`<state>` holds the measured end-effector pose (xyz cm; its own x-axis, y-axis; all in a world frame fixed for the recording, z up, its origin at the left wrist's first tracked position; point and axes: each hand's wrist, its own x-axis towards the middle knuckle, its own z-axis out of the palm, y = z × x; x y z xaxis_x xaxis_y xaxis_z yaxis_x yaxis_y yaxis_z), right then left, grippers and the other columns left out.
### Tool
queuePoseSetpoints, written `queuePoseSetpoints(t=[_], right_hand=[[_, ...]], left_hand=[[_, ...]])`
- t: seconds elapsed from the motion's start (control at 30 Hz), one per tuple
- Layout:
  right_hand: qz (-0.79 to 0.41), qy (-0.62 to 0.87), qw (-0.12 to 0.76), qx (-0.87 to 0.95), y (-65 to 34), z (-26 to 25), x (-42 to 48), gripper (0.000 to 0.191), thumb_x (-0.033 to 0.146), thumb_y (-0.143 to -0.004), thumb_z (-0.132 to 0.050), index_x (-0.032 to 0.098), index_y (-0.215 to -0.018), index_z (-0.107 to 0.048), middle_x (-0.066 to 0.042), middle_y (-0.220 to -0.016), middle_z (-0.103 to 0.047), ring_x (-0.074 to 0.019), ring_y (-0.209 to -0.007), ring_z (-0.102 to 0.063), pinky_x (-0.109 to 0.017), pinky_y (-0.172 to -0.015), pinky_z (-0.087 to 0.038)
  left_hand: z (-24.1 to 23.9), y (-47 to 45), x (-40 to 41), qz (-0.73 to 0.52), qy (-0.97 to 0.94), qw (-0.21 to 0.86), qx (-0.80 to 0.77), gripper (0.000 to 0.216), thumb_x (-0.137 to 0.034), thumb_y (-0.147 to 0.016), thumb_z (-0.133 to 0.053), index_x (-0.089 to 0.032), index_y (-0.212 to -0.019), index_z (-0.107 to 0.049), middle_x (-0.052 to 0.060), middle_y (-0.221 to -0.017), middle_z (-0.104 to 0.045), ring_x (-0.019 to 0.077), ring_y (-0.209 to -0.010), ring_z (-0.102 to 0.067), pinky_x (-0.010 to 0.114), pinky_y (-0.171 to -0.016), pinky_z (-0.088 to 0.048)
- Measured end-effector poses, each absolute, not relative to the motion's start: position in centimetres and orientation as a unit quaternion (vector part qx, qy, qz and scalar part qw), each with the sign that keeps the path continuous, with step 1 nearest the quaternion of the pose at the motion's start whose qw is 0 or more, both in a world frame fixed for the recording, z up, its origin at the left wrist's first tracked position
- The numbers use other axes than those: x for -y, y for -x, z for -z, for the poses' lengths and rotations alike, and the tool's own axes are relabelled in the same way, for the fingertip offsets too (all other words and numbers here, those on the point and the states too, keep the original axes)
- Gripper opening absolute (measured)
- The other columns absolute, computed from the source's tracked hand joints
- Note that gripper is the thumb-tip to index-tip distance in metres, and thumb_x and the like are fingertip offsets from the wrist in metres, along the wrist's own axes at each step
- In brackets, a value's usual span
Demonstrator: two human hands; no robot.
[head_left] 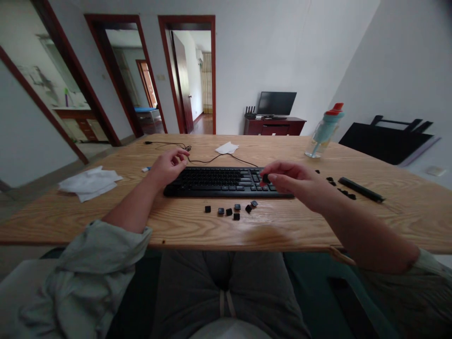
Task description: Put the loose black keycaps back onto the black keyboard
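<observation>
A black keyboard (215, 181) lies across the table in front of me. My left hand (171, 165) rests at its left end, fingers loosely curled, thumb and index finger apart, with nothing visible between them. Over the number pad on the right, my right hand (291, 181) pinches a small black keycap (265, 178) between thumb and fingers. The right hand hides part of the keyboard's right end. Several loose keycaps (237, 216) are scattered on the wood in front of the keyboard, some turned over.
The wooden table (176, 226) carries crumpled tissues (90, 182) at left and a folded white paper (227, 148) behind the keyboard cable (208, 162). To the right are small black pieces (331, 181), a long black bar (360, 189) and a water bottle (324, 132).
</observation>
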<state>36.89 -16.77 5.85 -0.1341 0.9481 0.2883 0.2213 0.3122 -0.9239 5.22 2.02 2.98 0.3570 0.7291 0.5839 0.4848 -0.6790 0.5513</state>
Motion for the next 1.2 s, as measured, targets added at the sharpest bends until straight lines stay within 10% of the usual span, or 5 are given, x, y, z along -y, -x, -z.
queuePoseSetpoints(t=[0.43, 1.2], right_hand=[[-0.346, 0.366, 0.468, 0.726, -28.1, -7.2, 9.9, 0.025, 0.045, -0.082, -0.075, 0.021, -0.086, -0.068, -0.005, -0.088, -0.073, -0.0177, -0.082, -0.065, -0.032, -0.072, -0.051], [-0.190, 0.536, 0.416, 0.709, -34.8, -2.6, 8.5, 0.038, 0.052, -0.082, -0.064, 0.016, -0.091, -0.072, -0.004, -0.072, -0.066, -0.0153, -0.060, -0.052, -0.030, -0.057, -0.041]], left_hand=[[-6.6, -6.1, 5.5, -0.462, -0.875, 0.063, -0.131, 0.019, -0.027, -0.082, -0.076, -0.019, -0.099, -0.079, 0.009, -0.104, -0.078, 0.0143, -0.079, -0.071, 0.023, -0.065, -0.056], [-0.7, 2.8, 1.6, -0.234, -0.900, 0.026, -0.366, 0.027, -0.038, -0.086, -0.060, -0.020, -0.095, -0.078, 0.008, -0.101, -0.077, 0.0216, -0.095, -0.068, 0.035, -0.092, -0.052]])
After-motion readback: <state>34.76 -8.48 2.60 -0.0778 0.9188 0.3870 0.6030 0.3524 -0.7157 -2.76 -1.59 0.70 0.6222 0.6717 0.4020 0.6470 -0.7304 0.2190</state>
